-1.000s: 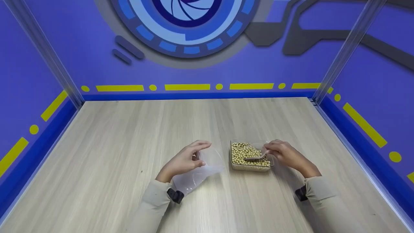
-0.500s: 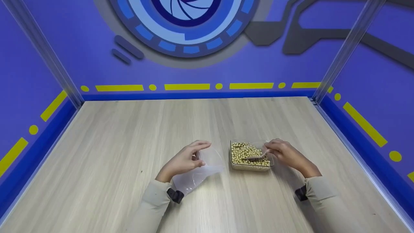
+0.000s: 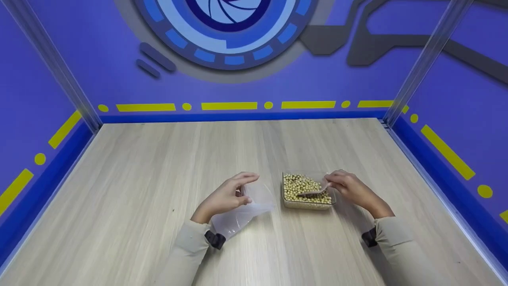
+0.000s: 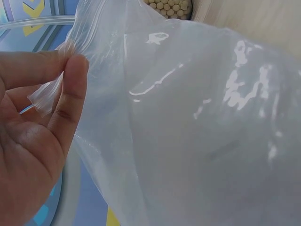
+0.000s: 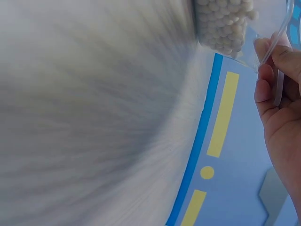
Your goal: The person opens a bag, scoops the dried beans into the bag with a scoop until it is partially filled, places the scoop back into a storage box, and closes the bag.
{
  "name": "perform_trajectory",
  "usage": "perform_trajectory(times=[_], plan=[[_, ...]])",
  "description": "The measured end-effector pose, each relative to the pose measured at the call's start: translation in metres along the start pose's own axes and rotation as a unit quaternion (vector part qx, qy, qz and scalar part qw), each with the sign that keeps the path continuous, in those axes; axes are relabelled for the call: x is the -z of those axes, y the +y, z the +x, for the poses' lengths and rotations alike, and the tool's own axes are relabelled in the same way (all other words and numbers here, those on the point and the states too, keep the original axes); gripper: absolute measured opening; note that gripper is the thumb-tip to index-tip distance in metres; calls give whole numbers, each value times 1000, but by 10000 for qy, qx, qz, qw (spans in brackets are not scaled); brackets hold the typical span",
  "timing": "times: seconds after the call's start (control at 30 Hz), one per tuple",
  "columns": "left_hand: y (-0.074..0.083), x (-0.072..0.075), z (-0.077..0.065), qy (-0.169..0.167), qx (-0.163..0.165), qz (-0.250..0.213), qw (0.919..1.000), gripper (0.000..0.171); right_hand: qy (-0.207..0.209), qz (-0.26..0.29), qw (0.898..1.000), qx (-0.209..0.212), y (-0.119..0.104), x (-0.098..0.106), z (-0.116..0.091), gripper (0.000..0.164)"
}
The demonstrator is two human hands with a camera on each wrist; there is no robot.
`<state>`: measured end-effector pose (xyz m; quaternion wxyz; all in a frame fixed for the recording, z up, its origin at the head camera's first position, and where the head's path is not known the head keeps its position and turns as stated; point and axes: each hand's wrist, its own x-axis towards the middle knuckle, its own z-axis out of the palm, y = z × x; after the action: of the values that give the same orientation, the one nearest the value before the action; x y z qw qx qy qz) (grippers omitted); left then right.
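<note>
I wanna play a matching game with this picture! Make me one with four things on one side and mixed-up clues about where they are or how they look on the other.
Things:
1. plastic bag
2. round beans
3. scoop
4. table

Clues:
A. gripped by the right hand, leaning down into the container
B. pale, with wood grain
C. pinched by the left hand
D. heaped inside the clear container

Right pairs: 1-C, 2-D, 3-A, 4-B
</note>
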<state>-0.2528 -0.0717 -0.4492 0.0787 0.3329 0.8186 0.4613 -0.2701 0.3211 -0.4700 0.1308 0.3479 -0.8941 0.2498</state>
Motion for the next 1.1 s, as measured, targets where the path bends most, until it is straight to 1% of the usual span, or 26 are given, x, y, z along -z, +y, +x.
perform_trajectory(times=[0.33, 0.67, 0.77, 0.93, 1.1], plan=[[-2, 0, 1, -1, 11, -35, 10000, 60, 68, 60, 9999, -115, 0, -2, -1, 24], [-1, 0, 1, 22, -59, 20, 10000, 59, 273, 153, 9995, -92, 3, -5, -2, 24], [0, 0, 0, 41, -35, 58, 10000, 60, 375, 204, 9990, -99, 3, -7, -2, 24], [0, 0, 0, 14, 24, 62, 10000, 60, 412, 418, 9981, -211, 4, -9, -4, 24], [0, 0, 0, -7, 69, 32, 10000, 59, 488, 475, 9974, -247, 5, -10, -5, 24]])
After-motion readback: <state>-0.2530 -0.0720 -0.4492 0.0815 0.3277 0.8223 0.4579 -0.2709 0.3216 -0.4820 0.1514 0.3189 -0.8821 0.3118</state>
